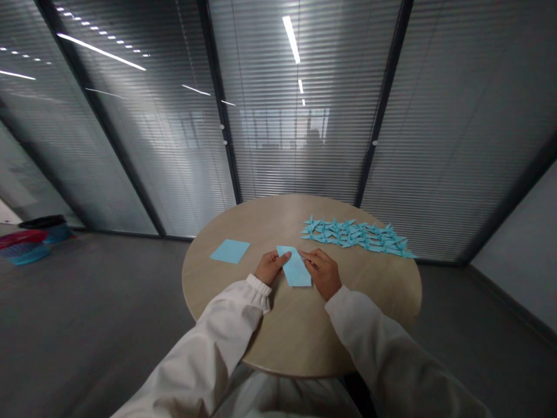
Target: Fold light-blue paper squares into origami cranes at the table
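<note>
Pinching the paper (296, 273), left hand (270, 267) and right hand (322, 271) at opposite edges.
Uneven thumb pressure could skew a fold; tugging apart could tear the paper.

From my remote seat I have a paper sheet (296, 273) between 2 hands over the table (300, 342), left hand (268, 268) at its left edge, right hand (322, 271) at its right. Left of them on the tabletop lies a loose sheet (230, 251); to the right and farther back, rows of folded paper pieces (354, 234). Behind the table I see a blind-covered partition (300, 168); far left, 2 bins (24, 253) on the floor (113, 313).
</note>
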A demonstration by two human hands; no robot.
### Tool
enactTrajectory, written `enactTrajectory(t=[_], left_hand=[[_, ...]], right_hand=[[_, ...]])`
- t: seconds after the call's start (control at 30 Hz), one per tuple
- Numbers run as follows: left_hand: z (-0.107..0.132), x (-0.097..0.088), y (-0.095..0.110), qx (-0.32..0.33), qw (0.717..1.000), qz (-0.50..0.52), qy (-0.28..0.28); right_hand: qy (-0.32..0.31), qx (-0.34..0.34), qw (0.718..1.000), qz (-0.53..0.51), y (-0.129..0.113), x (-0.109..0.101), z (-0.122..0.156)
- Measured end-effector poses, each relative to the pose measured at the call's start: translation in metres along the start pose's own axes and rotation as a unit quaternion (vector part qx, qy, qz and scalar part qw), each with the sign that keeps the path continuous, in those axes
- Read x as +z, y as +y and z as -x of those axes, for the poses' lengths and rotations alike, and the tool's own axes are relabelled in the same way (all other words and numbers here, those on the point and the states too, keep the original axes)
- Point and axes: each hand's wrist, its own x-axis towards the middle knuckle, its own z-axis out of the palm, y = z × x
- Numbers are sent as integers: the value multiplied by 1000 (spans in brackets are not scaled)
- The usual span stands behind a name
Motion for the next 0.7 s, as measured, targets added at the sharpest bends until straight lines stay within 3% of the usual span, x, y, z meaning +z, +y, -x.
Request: enactTrajectory(t=[0.17, 0.7], left_hand=[[-2, -1, -1, 3, 1000, -5, 16], [-2, -3, 6, -70, 988, 128, 45]], right_hand=[[-4, -15, 1000, 15, 4, 2, 4], [-68, -133, 982, 116, 5, 3, 3]])
